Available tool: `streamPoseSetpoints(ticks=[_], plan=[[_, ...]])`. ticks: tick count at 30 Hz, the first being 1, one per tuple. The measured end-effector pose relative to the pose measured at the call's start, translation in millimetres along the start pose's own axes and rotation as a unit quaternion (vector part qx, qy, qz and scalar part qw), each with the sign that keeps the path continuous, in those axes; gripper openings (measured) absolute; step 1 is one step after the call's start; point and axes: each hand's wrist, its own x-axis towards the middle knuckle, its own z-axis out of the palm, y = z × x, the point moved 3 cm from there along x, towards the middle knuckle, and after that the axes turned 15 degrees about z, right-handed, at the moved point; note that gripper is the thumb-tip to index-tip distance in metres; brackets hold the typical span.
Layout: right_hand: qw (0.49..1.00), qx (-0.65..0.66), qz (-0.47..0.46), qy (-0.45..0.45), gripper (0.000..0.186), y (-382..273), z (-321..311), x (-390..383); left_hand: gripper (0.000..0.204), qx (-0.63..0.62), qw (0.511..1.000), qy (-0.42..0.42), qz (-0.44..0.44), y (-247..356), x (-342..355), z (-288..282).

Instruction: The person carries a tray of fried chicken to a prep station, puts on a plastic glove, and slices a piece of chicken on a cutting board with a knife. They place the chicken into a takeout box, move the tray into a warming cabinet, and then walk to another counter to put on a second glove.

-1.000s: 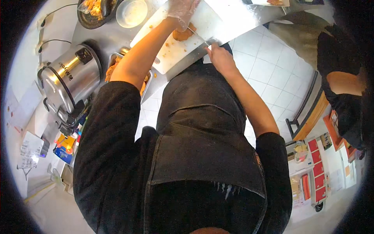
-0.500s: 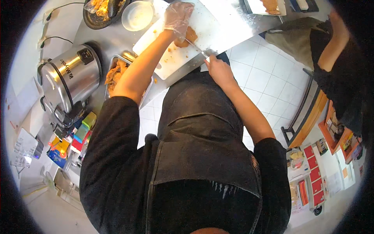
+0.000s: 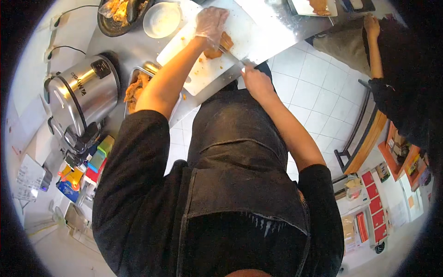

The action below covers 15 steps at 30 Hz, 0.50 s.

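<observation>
Over the board (image 3: 203,78), knife (image 3: 232,57) in right hand (image 3: 257,83), coworker's hand (image 3: 372,27) shifted left

A white-tiled floor (image 3: 302,87) lies beside wood-edged furniture (image 3: 368,144), with a pale wall (image 3: 30,85) at left.

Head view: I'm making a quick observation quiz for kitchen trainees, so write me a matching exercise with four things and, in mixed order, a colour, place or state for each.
Things
1. Left hand
2. Right hand
3. Round bowl
4. Steel cooker

Descriptions
A. Silver with black trim
B. Holds a knife
C. Wears a clear glove
D. Whitish, beside the cutting board

Right pairs: 1-C; 2-B; 3-D; 4-A
</observation>
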Motion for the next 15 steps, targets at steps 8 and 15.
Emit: streamPoseSetpoints(ticks=[8,15], plan=[[1.000,0.015,-0.002,-0.008,0.039,-11,-14,-8,0.036,0.014,0.983,0.155,0.093,0,8,-24],[1.000,-0.001,-0.004,-0.017,0.043,-3,16,2,0.033,0.067,0.991,-0.116,-0.003,7,-5,-26]])
